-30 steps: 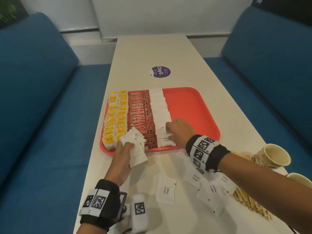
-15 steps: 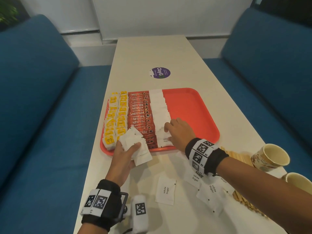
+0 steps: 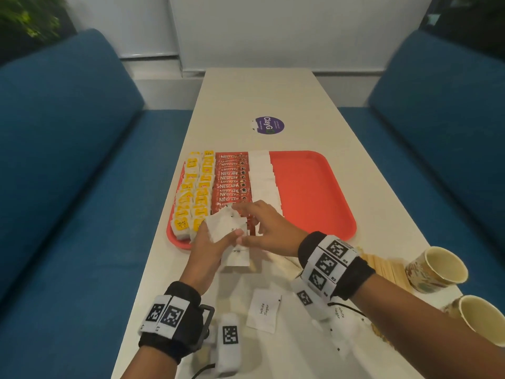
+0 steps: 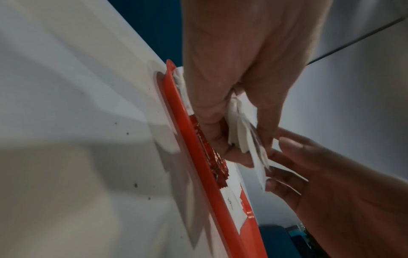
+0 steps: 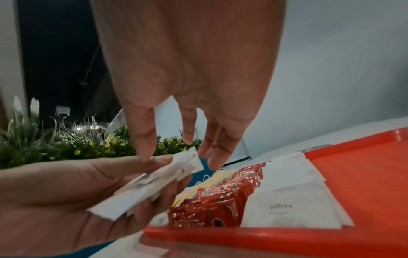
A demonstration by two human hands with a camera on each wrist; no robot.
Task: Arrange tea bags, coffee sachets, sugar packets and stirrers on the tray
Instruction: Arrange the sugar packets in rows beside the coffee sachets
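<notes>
Sugar packets [image 3: 224, 225] fanned in the gripping left hand [image 3: 210, 247] point toward the tray's far end; right hand [image 3: 269, 232] spread.

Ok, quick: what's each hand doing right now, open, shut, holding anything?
Left hand: holds a fanned stack of white sugar packets.
Right hand: fingers straight, reaching to that stack; whether it pinches a packet cannot be told.

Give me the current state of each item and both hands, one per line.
Tray: on the table, right part bare.
Tea bags: rowed at the tray's left.
Coffee sachets: rowed beside the tea bags.
Sugar row: laid beside the coffee.
Sugar bundle: gripped in the left hand.
Right hand: fingertips at the bundle.
Loose sugar packet: flat on the table.
Stirrers: off the tray.
Cups: on the table, nothing visible inside.
</notes>
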